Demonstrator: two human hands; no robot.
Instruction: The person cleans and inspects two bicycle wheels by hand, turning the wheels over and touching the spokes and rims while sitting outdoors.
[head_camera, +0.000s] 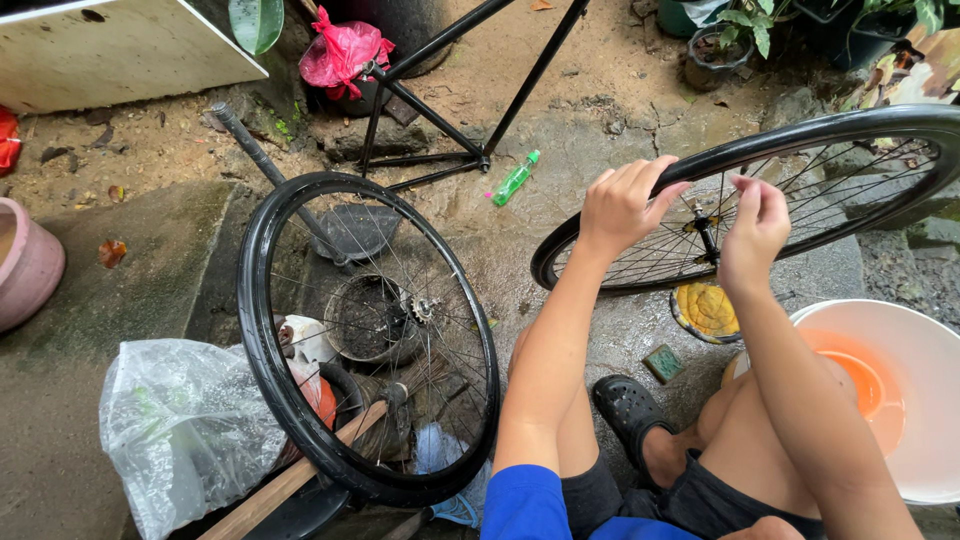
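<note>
A black bicycle wheel (840, 135) with thin spokes is held up in front of me, its hub (705, 228) near the middle. My left hand (622, 203) is curled over the tyre at the wheel's upper left edge. My right hand (752, 228) is inside the rim among the spokes beside the hub, fingers pinched together; whether it holds anything small is hidden. A second black wheel (365, 335) leans upright to my left, apart from both hands.
A white basin (925, 400) with an orange scoop stands at right. A yellow cloth in a dish (706, 310) and a green sponge (662, 362) lie below the wheel. A bike frame (470, 95), green bottle (515, 178), plastic bag (185, 425), pots and wooden stick surround.
</note>
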